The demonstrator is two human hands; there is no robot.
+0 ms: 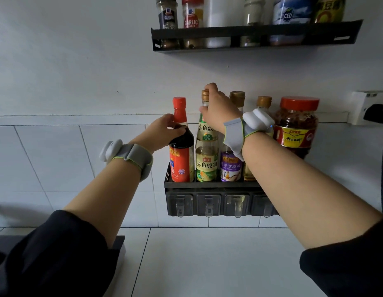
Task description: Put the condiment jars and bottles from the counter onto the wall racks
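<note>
Together, red-capped dark bottle point(181, 144) clasped at shoulder by left hand point(162, 130), green-labelled bottle point(207, 144) at its three o'clock gripped at neck by right hand point(218, 108), both stood in lower rack point(207, 185)

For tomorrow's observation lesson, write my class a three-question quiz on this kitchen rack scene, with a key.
1. True or false: the left hand grips the dark sauce bottle with the red cap.
2. Which bottle does the right hand hold: A, the green-labelled clear glass bottle; B, the red-lidded plastic chilli jar?
3. Fill in: both held bottles stand in the ____ black metal wall rack.

Key: 1 true; 2 A; 3 lower.
</note>
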